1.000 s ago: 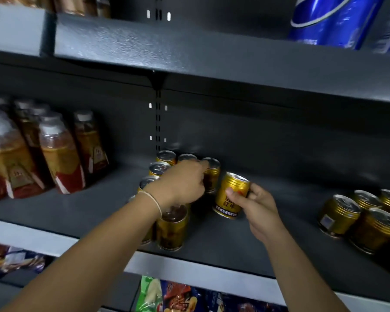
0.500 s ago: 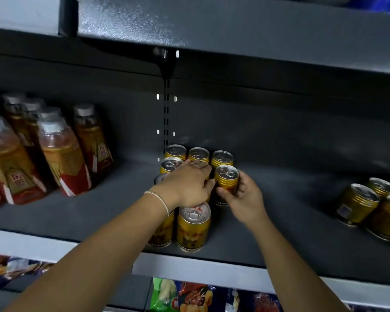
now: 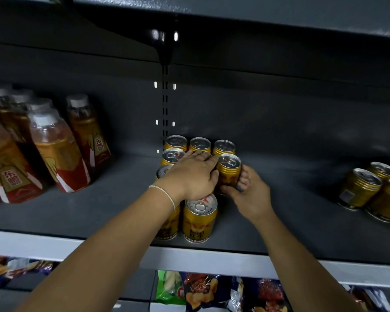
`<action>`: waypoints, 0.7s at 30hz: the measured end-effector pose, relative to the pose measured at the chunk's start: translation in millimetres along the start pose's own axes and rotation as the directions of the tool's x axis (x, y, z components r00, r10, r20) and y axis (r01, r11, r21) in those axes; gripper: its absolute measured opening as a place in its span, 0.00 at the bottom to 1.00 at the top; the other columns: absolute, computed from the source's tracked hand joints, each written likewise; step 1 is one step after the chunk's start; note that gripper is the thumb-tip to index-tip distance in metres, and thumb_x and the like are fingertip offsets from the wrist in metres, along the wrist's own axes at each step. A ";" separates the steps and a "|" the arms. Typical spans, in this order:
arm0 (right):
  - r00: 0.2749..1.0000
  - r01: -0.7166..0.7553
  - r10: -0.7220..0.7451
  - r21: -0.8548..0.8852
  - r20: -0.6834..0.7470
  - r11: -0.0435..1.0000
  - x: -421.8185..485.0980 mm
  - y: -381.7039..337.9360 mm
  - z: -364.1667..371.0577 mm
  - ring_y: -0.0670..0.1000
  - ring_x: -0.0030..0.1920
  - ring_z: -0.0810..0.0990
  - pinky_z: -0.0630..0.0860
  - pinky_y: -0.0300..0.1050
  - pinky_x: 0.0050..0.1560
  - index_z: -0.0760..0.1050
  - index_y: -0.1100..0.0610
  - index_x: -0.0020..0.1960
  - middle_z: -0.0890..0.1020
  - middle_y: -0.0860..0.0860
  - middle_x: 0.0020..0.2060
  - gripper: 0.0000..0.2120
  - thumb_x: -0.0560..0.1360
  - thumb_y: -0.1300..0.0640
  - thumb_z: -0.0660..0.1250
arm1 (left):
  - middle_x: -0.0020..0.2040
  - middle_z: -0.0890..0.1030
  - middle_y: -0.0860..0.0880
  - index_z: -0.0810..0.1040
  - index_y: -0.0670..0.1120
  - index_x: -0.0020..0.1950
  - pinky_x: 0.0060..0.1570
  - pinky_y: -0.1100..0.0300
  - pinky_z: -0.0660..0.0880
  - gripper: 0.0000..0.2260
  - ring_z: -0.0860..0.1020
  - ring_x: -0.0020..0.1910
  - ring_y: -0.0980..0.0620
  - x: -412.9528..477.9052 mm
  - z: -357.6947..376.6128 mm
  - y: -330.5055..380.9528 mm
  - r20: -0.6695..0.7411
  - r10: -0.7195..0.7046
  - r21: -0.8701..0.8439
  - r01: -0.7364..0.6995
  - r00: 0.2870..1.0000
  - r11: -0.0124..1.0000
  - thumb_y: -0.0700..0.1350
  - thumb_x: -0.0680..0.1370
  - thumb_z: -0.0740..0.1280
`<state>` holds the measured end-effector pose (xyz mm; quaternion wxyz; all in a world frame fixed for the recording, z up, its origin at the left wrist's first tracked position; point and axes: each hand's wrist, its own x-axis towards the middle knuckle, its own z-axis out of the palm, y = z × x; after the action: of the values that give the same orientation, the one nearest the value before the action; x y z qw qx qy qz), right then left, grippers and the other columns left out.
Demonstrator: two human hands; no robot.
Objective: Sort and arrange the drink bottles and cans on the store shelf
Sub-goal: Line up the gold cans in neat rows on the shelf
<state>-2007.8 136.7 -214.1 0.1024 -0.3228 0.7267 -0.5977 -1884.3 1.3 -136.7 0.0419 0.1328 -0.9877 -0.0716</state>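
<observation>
Head view: right hand grips gold can, thumb and fingers curled round its side. Gold can upright on shelf, at right edge of can cluster, just before back row. Left hand lies flat over middle of can cluster, fingers straight, holding nothing. At left, bottles; well apart at right, loose cans; below, snack bags.

Both bare forearms reach in from the near edge and converge toward the far middle. Left hand is palm down, fingers straight and close together, pointing far-right, with a thin cord band on the wrist. Right hand, just right of it, grips an upright gold can: thumb low on the near side, fingertips curled on the can's right side.
</observation>
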 end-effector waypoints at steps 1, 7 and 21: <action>1.000 0.001 -0.001 -0.002 -0.004 1.000 0.7 0.4 0.7 0.47 0.57 0.82 0.78 0.52 0.63 0.72 0.59 0.68 0.83 0.51 0.57 0.34 0.65 0.67 0.80 | 0.79 0.54 0.45 0.51 0.49 0.79 0.75 0.53 0.42 0.25 0.51 0.78 0.47 0.0 0.5 -0.3 -0.002 0.007 0.002 -0.007 1.000 1.000 0.54 0.83 0.48; 1.000 -0.007 0.008 -0.007 0.013 1.000 3.0 4.4 2.1 0.48 0.58 0.82 0.76 0.54 0.64 0.71 0.60 0.69 0.83 0.51 0.58 0.33 0.66 0.69 0.78 | 0.79 0.55 0.46 0.52 0.50 0.79 0.74 0.54 0.41 0.24 0.50 0.78 0.48 0.7 2.3 -1.2 -0.009 0.013 0.003 -0.013 1.000 1.000 0.53 0.83 0.47; 0.998 0.056 -0.050 -0.137 0.044 0.989 1.0 6.6 3.6 0.41 0.56 0.81 0.76 0.48 0.64 0.72 0.52 0.66 0.82 0.41 0.55 0.27 0.70 0.65 0.76 | 0.78 0.59 0.45 0.56 0.50 0.79 0.74 0.54 0.45 0.24 0.54 0.77 0.46 -1.9 3.5 0.4 -0.065 0.003 -0.026 -0.004 0.998 1.000 0.53 0.83 0.49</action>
<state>-2008.9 133.7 -221.0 0.0783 -0.3603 0.7553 -0.5418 -1882.9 2.7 -140.1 0.0757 0.1327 -0.9850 -0.0802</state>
